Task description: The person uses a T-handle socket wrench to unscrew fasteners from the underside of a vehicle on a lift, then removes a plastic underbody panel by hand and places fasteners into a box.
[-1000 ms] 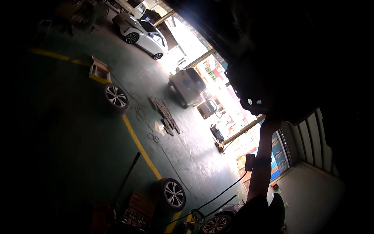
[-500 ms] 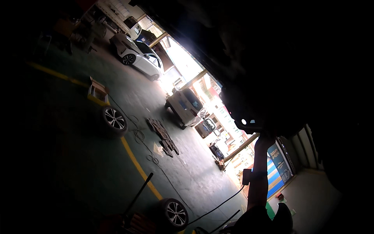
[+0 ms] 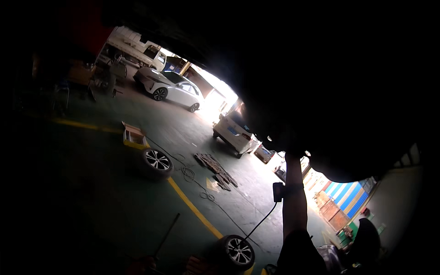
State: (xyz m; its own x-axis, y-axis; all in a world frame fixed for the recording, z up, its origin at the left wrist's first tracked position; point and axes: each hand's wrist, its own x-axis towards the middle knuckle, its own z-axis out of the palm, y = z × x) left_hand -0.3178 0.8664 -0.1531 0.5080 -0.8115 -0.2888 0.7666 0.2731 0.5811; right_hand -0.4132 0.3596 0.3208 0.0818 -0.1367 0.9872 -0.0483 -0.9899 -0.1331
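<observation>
My right arm [image 3: 294, 208] rises from the lower edge, in a dark short sleeve, bare below it. A small dark box [image 3: 277, 192] is strapped at my wrist, and a black cable [image 3: 262, 221] hangs from it. My right hand [image 3: 289, 145] reaches up into a large black mass [image 3: 348, 123] overhead, which looks like a vehicle's underside in deep shadow. Its fingers are lost in the darkness, so whether they hold anything cannot be seen. Of my left hand nothing shows.
Two wheels with tyres [image 3: 158, 159] [image 3: 239, 252] lie near a yellow floor line [image 3: 192, 201]. An open box [image 3: 134, 136], a loose cable [image 3: 188, 173] and dark flat pieces [image 3: 216, 169] are on the floor. A white car [image 3: 176, 89] and a light van [image 3: 234, 131] stand farther off.
The view has swung, so the floor, wheels and cars sit farther right and lower. My right arm stands more upright, its hand still up in the dark.
</observation>
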